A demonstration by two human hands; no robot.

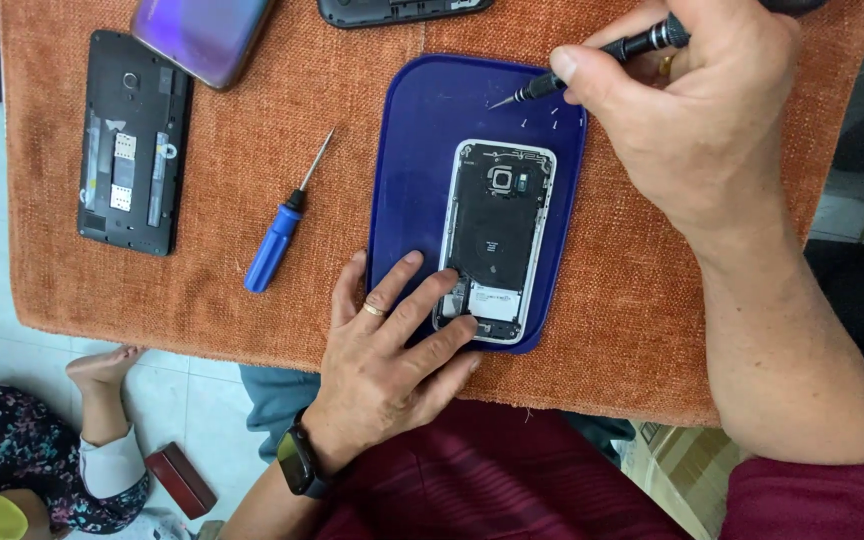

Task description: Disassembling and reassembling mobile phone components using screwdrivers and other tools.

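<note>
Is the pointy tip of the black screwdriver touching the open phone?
Apart. In the head view, the black screwdriver tip sits over the blue tray, with bare tray showing between it and the open phone.

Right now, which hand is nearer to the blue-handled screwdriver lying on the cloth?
Left. The left hand rests on the opened phone, just right of the blue-handled screwdriver. The right hand is far across the blue tray, holding a black screwdriver.

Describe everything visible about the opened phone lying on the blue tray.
The opened phone lies flat, back cover off, lengthwise on the blue tray. A pale metal frame rims dark internals: a camera module near the top, a round black coil mid-body, a white label patch at the bottom. The left hand presses fingertips on its lower left corner; the right hand does not touch it.
</note>
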